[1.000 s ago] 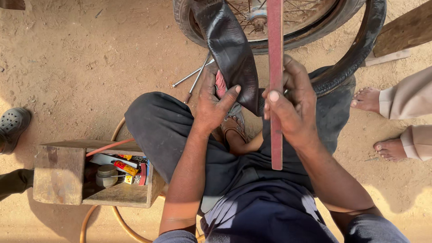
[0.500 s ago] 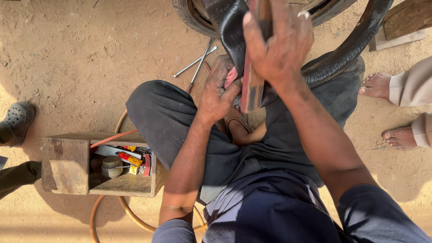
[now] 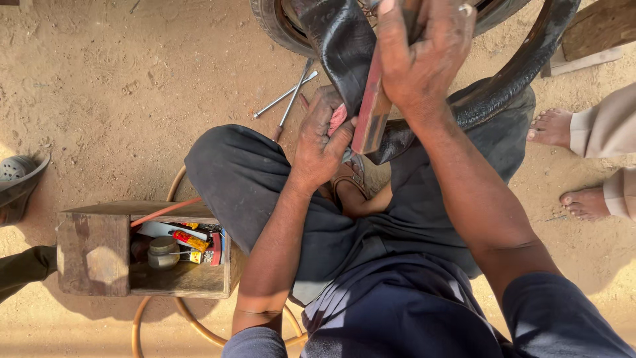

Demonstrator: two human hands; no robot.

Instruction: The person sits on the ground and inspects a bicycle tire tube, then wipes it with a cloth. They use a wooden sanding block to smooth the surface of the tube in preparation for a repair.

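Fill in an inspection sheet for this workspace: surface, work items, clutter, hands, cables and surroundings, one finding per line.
Surface: bare sandy ground.
Work items: black rubber tube draped over the lap; reddish flat bar against it; tyre at the top.
Clutter: wooden box with a jar and small tools; two metal rods on the ground.
Hands: left hand presses the tube; right hand grips the bar.
Cables: orange hose looped under the box.
Surroundings: another person's bare feet at right; a shoe at left.

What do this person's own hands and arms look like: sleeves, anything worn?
Both arms are bare to short dark navy sleeves. The right hand wears a pale ring on one finger. The left hand shows no ring or glove. Both look dusty and smudged.
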